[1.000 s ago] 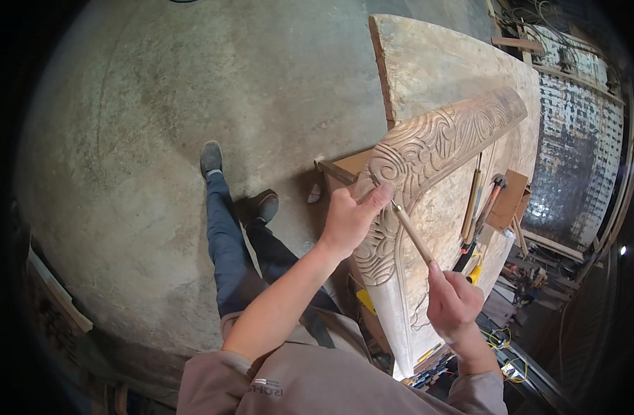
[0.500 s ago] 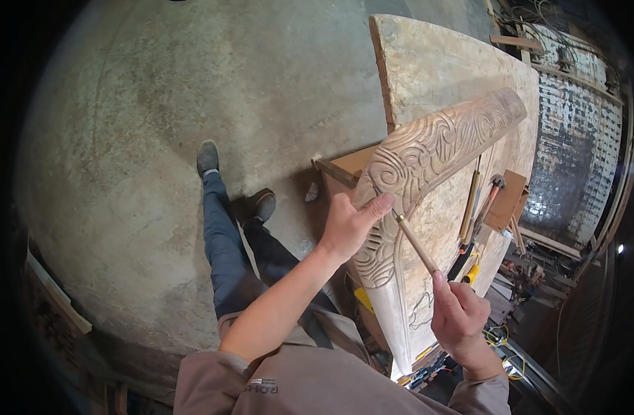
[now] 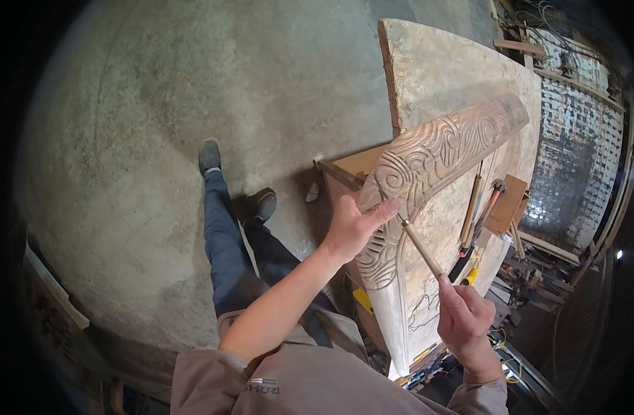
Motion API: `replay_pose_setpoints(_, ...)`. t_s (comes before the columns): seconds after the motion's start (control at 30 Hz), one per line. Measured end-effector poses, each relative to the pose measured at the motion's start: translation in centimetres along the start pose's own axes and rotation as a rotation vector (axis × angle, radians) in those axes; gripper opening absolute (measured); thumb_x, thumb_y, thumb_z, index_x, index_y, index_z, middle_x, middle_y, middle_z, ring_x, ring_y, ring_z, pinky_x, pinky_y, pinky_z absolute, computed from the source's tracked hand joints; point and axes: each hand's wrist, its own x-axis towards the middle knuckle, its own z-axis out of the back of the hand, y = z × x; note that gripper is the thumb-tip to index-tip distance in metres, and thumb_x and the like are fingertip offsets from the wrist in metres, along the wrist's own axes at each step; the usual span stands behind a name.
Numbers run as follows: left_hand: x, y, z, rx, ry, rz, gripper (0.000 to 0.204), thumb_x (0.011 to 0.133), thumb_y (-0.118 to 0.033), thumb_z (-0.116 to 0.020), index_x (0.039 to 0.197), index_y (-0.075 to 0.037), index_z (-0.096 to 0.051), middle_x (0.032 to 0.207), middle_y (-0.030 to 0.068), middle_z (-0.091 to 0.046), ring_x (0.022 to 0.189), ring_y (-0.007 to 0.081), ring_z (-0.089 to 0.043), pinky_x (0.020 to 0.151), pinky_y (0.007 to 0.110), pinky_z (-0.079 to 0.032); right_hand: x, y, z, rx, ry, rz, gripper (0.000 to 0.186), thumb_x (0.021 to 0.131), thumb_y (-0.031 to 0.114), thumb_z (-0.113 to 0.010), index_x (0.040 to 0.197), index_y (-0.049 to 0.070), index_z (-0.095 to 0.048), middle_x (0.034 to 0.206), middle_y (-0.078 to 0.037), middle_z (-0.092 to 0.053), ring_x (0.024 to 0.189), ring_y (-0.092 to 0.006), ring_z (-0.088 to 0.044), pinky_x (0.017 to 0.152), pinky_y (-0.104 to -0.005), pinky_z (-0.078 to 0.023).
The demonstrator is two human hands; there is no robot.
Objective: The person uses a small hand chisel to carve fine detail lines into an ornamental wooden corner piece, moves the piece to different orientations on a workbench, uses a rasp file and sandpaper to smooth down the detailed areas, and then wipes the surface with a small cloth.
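Observation:
A curved wooden piece (image 3: 428, 160), carved with swirling grooves, lies aslant on the pale wooden workbench (image 3: 462, 69). Its lower end is smooth and uncarved. My left hand (image 3: 358, 225) grips the piece at its bend; the thumb lies across the carving by the tool's metal shank, and the other fingers are partly hidden at the near edge. In my right hand (image 3: 466, 315) is the end of a carving chisel's wooden handle (image 3: 424, 247), fingers wrapped round it. The chisel slants up-left to my left thumb, and its cutting tip is hidden there.
On the bench right of the carving lie a long wooden-handled tool (image 3: 471, 211), a hammer (image 3: 495, 190) and a brown box (image 3: 507, 204). Yellow-handled tools (image 3: 471, 275) and cables are nearer. Concrete floor (image 3: 144, 104) stretches left; stacked scrap stands at right.
The carved piece and bench appear slightly further right and lower in view. Both hands have shifted a little right, and the chisel's blade shows less beyond my left thumb.

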Motion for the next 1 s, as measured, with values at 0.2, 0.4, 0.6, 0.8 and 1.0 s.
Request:
replay_pose_setpoints(0.2, 0.4, -2.1, 0.3, -0.092, 0.106, 0.135, 0.046, 0.09, -0.022, -0.076, 0.124, 0.005, -0.062, 0.114, 0.0079, -0.068, 0.102, 0.0133, -0.062, 0.092, 0.03, -0.05, -0.3, 0.6, 0.0, -0.008, 0.018, -0.028, 0.059, 0.068, -0.009, -0.073, 0.125, 0.006, -0.069, 0.074, -0.003, -0.058, 0.053, -0.0164, -0.055, 0.044, -0.0294, -0.041)
replay_pose_setpoints(0.4, 0.5, -0.9, 0.4, -0.017, 0.072, 0.03, 0.052, 0.087, -0.026, -0.077, 0.128, 0.003, -0.06, 0.118, 0.0107, -0.069, 0.107, 0.0176, -0.065, 0.095, 0.033, -0.051, -0.6, 0.5, -0.8, -0.041, -0.006, -0.007, 0.059, 0.068, -0.009, -0.072, 0.125, 0.005, -0.069, 0.074, -0.003, -0.057, 0.053, -0.0163, -0.055, 0.044, -0.0287, -0.041)
replay_pose_setpoints(0.6, 0.5, -0.2, 0.5, 0.016, 0.054, -0.025, 0.052, 0.089, -0.03, -0.076, 0.125, 0.004, -0.062, 0.116, 0.0102, -0.07, 0.103, 0.0158, -0.065, 0.093, 0.031, -0.052, -0.4, 0.3, -1.1, -0.054, -0.018, 0.005, 0.06, 0.067, -0.01, -0.072, 0.125, 0.005, -0.069, 0.074, -0.003, -0.056, 0.053, -0.0161, -0.054, 0.044, -0.0294, -0.041)
replay_pose_setpoints(0.8, 0.5, -0.3, 0.5, 0.037, 0.052, -0.019, 0.049, 0.09, -0.03, -0.076, 0.123, 0.005, -0.063, 0.114, 0.0107, -0.07, 0.101, 0.015, -0.066, 0.091, 0.03, -0.052, 0.0, -0.3, -1.0, -0.05, -0.025, 0.019, 0.061, 0.066, -0.01, -0.072, 0.125, 0.006, -0.069, 0.073, -0.003, -0.054, 0.052, -0.0158, -0.053, 0.043, -0.0298, -0.039)
replay_pose_setpoints(1.0, 0.6, 0.1, 0.6, 0.069, 0.025, -0.049, 0.043, 0.093, -0.032, -0.074, 0.117, 0.004, -0.068, 0.106, 0.0049, -0.07, 0.094, 0.0105, -0.062, 0.086, 0.028, -0.05, 0.2, -1.0, -0.9, -0.015, -0.04, 0.05, 0.063, 0.066, -0.011, -0.071, 0.126, 0.007, -0.069, 0.072, -0.002, -0.053, 0.051, -0.0161, -0.051, 0.043, -0.0303, -0.038)
